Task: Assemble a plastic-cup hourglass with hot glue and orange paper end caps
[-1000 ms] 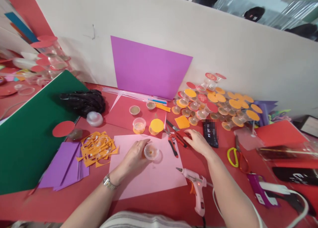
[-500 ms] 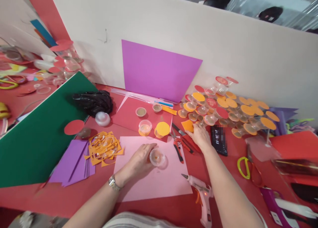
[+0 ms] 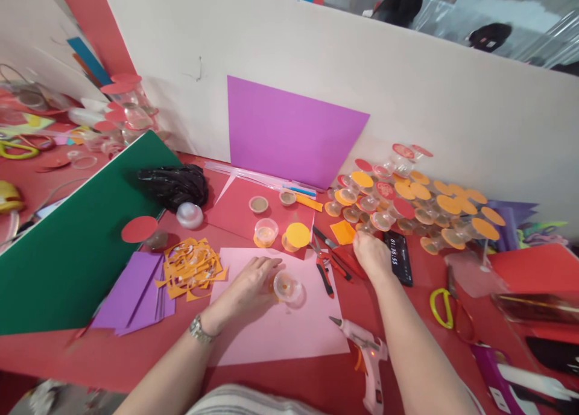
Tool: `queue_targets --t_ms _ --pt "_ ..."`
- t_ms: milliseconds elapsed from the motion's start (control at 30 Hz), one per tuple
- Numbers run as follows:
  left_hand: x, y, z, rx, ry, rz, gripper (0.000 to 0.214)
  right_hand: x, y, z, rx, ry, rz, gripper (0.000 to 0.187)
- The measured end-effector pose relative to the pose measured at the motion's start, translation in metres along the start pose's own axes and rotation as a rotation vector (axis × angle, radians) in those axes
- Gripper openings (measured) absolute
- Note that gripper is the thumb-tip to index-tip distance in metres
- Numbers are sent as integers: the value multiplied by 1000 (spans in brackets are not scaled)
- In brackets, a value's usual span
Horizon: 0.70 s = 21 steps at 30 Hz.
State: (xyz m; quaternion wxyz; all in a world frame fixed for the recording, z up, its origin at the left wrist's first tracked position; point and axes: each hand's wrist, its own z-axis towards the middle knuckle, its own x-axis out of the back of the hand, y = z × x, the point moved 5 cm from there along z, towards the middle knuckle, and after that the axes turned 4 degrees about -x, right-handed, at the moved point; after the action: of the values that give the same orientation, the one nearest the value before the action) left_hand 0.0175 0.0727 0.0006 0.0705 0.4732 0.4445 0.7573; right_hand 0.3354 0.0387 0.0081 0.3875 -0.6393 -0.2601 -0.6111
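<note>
My left hand (image 3: 246, 285) rests on a pink paper sheet (image 3: 280, 336) with its fingers curled against a small clear plastic cup (image 3: 288, 286) that has something orange inside. My right hand (image 3: 373, 255) reaches forward past the red-handled scissors (image 3: 328, 264). Its fingers are curled under, right beside an orange paper square (image 3: 342, 231) and the near edge of a pile of clear cups with orange and red paper lids (image 3: 407, 198). What those fingers pinch, if anything, is hidden.
A pink glue gun (image 3: 368, 357) lies at the front right, and a black phone (image 3: 398, 255) and yellow scissors (image 3: 441, 306) lie to the right. Orange scraps (image 3: 192, 270), purple sheets (image 3: 131, 291) and a green board (image 3: 67, 258) sit on the left. Other small cups (image 3: 266, 231) stand behind the pink sheet.
My right hand has moved forward from the scissors to the orange square and cup pile, and its fingers have curled. My left hand has stayed on the clear cup. The view shifted slightly.
</note>
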Motion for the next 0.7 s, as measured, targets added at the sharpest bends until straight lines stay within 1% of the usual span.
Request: queue_targets --t_ms 67,133,200,267,367,467,567,700 --pt "6 -3 -1 -11 -27 46 55 15 -2 -8 3 82 42 29" --pt "13 -7 -2 -32 -24 79 51 32 -2 -16 4 164 112 34" --pt "23 -9 -3 -36 14 92 45 47 0 -25 -3 235 210 35" --pt "33 -12 -3 14 83 98 36 58 3 -37 -19 272 328 39" --pt "45 -8 -3 119 211 77 19 60 -2 -58 -35 227 522 49" --pt "48 7 3 105 242 -65 12 55 -22 -80 -27 135 701 53" --pt "50 22 10 87 264 -194 12 53 -49 -96 -15 63 819 51" --pt "52 36 16 80 251 -333 21 53 -81 -107 11 -13 895 45"
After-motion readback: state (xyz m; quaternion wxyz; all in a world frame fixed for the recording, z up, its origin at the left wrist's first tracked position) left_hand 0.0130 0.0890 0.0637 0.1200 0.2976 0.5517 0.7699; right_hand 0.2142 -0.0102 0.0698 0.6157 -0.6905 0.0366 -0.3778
